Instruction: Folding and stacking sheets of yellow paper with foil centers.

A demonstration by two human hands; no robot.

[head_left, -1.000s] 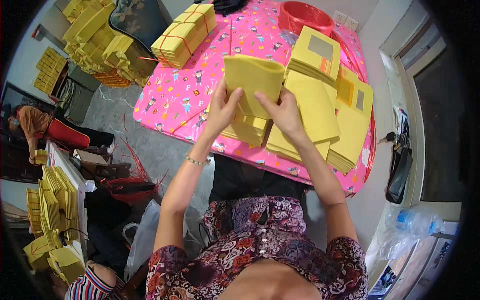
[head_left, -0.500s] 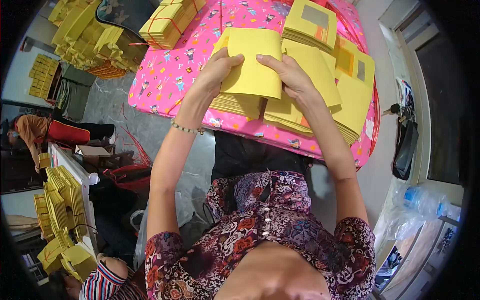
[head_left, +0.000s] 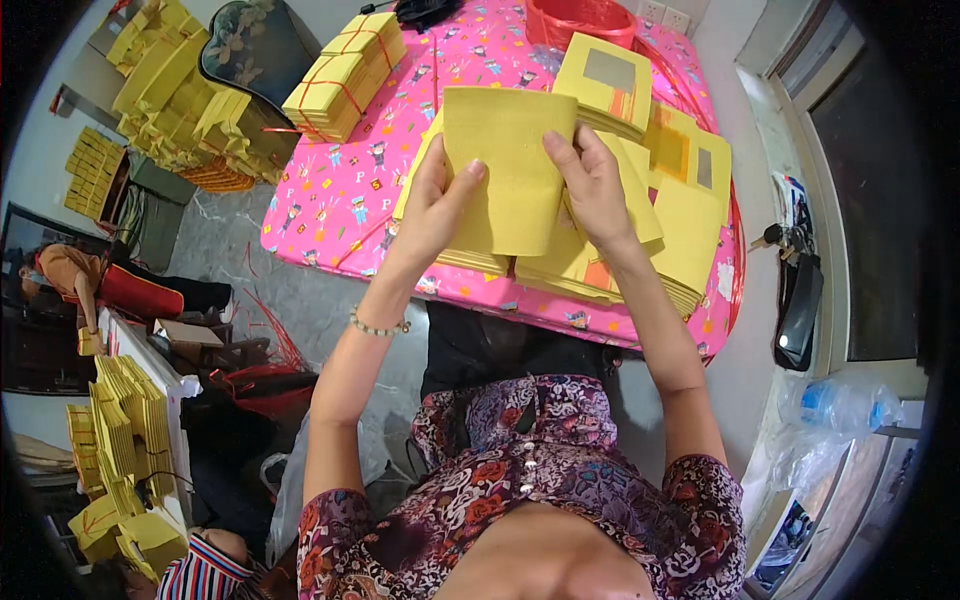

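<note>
A flat piece of folded yellow card (head_left: 505,190) is held up between my two hands over the near side of a pink patterned table. My left hand (head_left: 435,205) grips its left edge, thumb on the front face and fingers mostly behind. On the right edge, my right hand (head_left: 595,190) pinches it with the thumb in front; its fingertips are partly hidden. Under the card lies a stack of yellow card (head_left: 475,262), largely covered. To its right are more yellow stacks (head_left: 690,225), and one farther back shows grey window panels (head_left: 610,70).
Red-tied yellow bundles (head_left: 345,85) sit at the table's far left, a red basket (head_left: 580,22) at the back. Red strings (head_left: 738,230) hang along the right side. Leftward are a chair (head_left: 250,50), yellow piles (head_left: 130,410) and two other people, one in a striped sleeve (head_left: 205,570).
The card has been raised and tilted more upright, its face now darker. My right hand has shifted up its right edge, and the whole view has tipped toward the far side.
</note>
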